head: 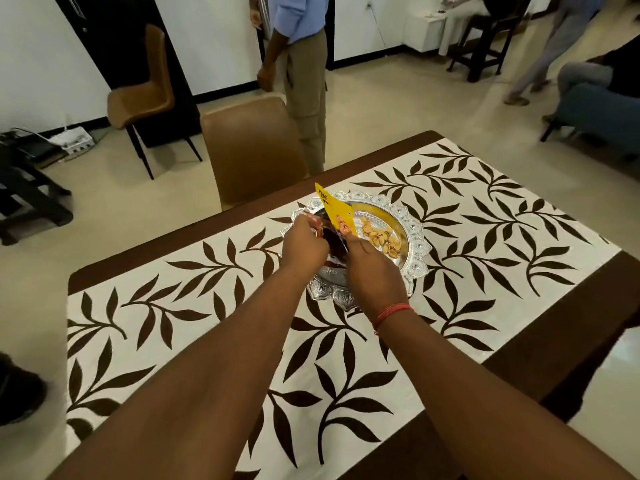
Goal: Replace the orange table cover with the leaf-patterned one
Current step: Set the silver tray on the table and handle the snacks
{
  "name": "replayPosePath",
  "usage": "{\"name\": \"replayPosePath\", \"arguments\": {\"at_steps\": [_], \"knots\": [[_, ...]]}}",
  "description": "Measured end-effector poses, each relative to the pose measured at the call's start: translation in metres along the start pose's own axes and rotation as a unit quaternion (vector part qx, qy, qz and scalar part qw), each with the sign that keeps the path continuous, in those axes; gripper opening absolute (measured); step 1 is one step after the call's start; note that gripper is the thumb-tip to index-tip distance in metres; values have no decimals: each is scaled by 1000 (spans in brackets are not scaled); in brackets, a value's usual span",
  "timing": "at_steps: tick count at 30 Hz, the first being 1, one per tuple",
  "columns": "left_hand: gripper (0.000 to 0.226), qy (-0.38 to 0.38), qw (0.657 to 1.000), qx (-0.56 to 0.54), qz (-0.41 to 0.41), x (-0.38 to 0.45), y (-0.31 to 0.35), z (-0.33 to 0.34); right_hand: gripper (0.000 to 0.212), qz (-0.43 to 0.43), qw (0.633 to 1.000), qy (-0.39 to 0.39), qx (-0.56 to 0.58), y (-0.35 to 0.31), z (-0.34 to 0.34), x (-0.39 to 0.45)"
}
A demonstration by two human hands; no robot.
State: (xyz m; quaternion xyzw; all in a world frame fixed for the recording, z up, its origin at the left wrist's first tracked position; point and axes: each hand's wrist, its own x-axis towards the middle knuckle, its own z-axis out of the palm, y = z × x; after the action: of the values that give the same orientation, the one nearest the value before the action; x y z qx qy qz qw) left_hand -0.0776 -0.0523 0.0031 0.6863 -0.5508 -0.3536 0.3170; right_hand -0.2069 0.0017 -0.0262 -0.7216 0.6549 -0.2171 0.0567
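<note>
The leaf-patterned cover (485, 237), white with dark brown leaves and a brown border, lies spread over the table. A silver ornate tray (414, 233) stands on it near the far edge, holding a pile of pistachios (381, 239). Over the tray's left side, my left hand (303, 245) and my right hand (372, 271) both grip a yellow and dark snack packet (337, 216), its yellow top sticking upward. No orange cover is in view.
A brown chair (252, 147) is pushed against the table's far edge. A person (304, 64) stands just behind it. Another brown chair (145, 95) stands by the wall at left. Seated and walking people and a dark stool (485, 36) are at far right.
</note>
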Motion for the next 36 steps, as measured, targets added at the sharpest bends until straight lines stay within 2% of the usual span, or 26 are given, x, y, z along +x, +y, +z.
{"name": "replayPosePath", "arguments": {"at_steps": [3, 7, 13, 18, 21, 24, 27, 30, 33, 36], "knots": [[27, 29, 999, -23, 21, -4, -5, -14, 45, 19, 999, 42, 28, -9, -9, 2], [29, 81, 994, -54, 43, -11, -16, -43, 47, -14, 995, 93, 25, -39, -15, 4], [31, 168, 980, -86, 57, -20, -50, -114, 52, -113, 991, 73, -17, -118, 0, 1], [35, 201, 976, -77, 43, -36, -109, -174, 55, -164, 984, 63, 12, -186, 31, -18], [35, 187, 979, -81, 10, -51, -154, -190, 52, -187, 982, 32, 5, -206, 54, -37], [37, 163, 980, -108, -39, -65, -202, -178, 52, -183, 982, -38, -10, -201, 83, -55], [38, 137, 975, -151, -90, -79, -240, -146, 55, -142, 984, -109, -4, -177, 109, -69], [38, 127, 966, -194, -114, -88, -257, -119, 57, -128, 989, -73, -18, -153, 116, -79], [33, 127, 962, -210, -116, -94, -266, -106, 53, -205, 976, -44, -67, -135, 122, -89], [35, 95, 977, -138, -132, -104, -280, -104, 55, -244, 954, -118, -126, -121, 130, -110]]}}
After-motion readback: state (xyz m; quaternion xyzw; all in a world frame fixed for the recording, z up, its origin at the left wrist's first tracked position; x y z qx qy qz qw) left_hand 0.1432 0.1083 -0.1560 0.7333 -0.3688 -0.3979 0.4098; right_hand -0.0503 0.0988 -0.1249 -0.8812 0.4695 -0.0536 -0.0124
